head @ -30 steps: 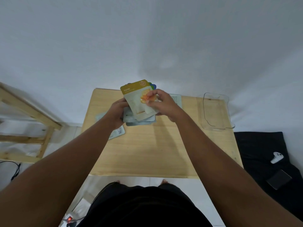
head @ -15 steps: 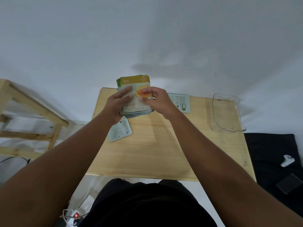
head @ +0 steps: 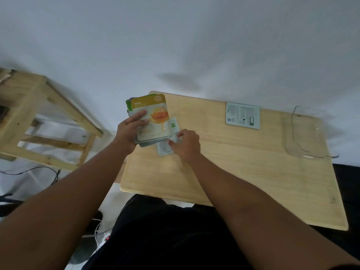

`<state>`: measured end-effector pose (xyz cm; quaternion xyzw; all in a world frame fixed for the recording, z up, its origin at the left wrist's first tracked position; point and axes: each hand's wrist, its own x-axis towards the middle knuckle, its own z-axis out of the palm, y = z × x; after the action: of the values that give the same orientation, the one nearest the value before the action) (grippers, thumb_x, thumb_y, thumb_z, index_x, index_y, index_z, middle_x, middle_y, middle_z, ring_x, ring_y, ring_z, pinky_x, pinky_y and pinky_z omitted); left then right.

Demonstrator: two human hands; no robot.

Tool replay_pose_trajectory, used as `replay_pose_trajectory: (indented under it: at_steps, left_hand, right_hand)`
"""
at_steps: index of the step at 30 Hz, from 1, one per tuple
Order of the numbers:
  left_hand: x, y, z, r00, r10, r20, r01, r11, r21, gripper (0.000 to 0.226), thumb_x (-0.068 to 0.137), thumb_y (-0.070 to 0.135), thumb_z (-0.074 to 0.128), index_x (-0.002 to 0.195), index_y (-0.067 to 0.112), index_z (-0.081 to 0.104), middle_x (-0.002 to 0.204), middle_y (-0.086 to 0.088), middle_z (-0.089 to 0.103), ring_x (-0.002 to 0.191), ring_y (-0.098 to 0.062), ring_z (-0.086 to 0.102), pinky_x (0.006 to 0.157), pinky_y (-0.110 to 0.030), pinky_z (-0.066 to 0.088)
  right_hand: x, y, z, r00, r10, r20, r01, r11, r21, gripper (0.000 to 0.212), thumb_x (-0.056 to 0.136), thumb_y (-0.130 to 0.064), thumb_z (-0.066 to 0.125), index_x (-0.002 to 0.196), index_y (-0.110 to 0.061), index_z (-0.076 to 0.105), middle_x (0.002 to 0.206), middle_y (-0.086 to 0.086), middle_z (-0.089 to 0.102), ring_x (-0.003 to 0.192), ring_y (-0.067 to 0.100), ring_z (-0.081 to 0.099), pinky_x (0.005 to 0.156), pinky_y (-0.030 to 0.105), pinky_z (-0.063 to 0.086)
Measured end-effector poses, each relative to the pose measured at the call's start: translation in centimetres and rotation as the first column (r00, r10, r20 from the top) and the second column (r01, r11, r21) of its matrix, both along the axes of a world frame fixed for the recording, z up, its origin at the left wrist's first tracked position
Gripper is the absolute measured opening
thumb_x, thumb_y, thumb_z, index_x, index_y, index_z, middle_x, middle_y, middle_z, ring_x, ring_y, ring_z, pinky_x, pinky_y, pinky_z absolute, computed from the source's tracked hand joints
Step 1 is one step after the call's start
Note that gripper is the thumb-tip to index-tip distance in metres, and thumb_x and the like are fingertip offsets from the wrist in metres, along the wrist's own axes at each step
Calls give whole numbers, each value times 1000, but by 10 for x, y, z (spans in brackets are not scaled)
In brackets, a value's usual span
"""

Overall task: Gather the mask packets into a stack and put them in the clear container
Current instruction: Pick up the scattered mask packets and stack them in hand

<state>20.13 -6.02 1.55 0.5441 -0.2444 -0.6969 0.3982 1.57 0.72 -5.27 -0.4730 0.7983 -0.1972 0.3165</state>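
Observation:
My left hand [head: 129,133] holds a stack of mask packets [head: 153,121] above the table's far left corner, a yellow Honey packet on top. My right hand [head: 186,143] pinches the edge of a pale packet [head: 165,149] that lies face down on the wooden table [head: 233,162], partly under the stack. Another packet [head: 243,115] lies face down at the far edge, apart from both hands. The clear container [head: 305,133] stands at the table's far right, with nothing in it.
A wooden frame [head: 39,121] stands to the left of the table. Cables and a power strip [head: 101,238] lie on the floor near my legs. A white wall rises behind the table. Dark fabric [head: 346,182] lies to the right.
My right hand let go of the stack and dropped to the pale packet on the table. My left hand now holds the stack alone. The camera swung left.

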Motion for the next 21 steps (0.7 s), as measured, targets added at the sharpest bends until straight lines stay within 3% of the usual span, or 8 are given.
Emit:
replay_pose_trajectory:
  at_steps: [2, 5, 9, 12, 15, 18, 21]
  left_hand:
    - [10, 2, -8, 1000, 6, 10, -6, 1000, 9, 35, 78, -3, 77, 107, 17, 78, 110, 0, 76, 102, -26, 71, 76, -37, 62]
    - [23, 4, -15, 1000, 10, 22, -10, 1000, 14, 36, 78, -4, 76, 108, 16, 78, 108, 0, 77, 102, -27, 71, 74, -36, 62]
    - [27, 6, -12, 1000, 2, 30, -3, 1000, 28, 37, 77, -3, 77, 108, 16, 78, 118, -4, 73, 104, -29, 70, 76, -38, 62]
    - [19, 8, -2, 1000, 6, 21, -7, 999, 33, 38, 76, -4, 77, 109, 15, 77, 117, -5, 74, 106, -31, 70, 81, -42, 61]
    - [5, 11, 11, 1000, 5, 13, -5, 1000, 28, 34, 77, -3, 77, 104, 18, 79, 116, -5, 74, 105, -30, 70, 82, -42, 61]
    - [-5, 14, 17, 1000, 10, -2, -10, 1000, 21, 32, 78, -3, 77, 100, 19, 80, 118, -5, 73, 105, -29, 70, 81, -42, 61]
    - [-6, 19, 15, 1000, 26, -6, -26, 999, 20, 34, 77, -3, 76, 106, 16, 79, 118, -6, 74, 105, -30, 70, 81, -43, 61]
  right_hand:
    - [12, 2, -8, 995, 29, -95, -26, 999, 28, 54, 72, -42, 83, 114, -21, 58, 127, 5, 47, 115, 24, 49, 94, 38, 51]
    - [15, -1, -10, 999, -10, -31, 11, 999, 34, 54, 70, -29, 86, 114, -22, 55, 126, 6, 45, 107, 25, 54, 91, 37, 53]
    - [2, -1, -8, 994, -43, 96, 40, 999, 30, 39, 75, -11, 77, 106, -22, 56, 107, 5, 62, 92, 23, 65, 70, 29, 49]
    - [-13, 12, -8, 991, -80, 109, 78, 997, 26, 32, 75, -5, 70, 98, -21, 55, 91, 6, 71, 87, 27, 70, 69, 33, 54]
    - [-20, 23, -5, 982, -140, 124, 137, 990, 32, 39, 76, -10, 74, 107, -16, 50, 99, 9, 68, 94, 29, 68, 74, 36, 55]
    - [-11, 24, 3, 985, -159, 72, 157, 987, 31, 61, 76, -34, 82, 122, -17, 46, 116, 6, 56, 104, 25, 58, 87, 41, 55]
    - [-1, 21, 7, 991, -129, 25, 126, 988, 93, 66, 76, -26, 83, 124, -16, 39, 119, 11, 56, 107, 31, 63, 87, 43, 57]
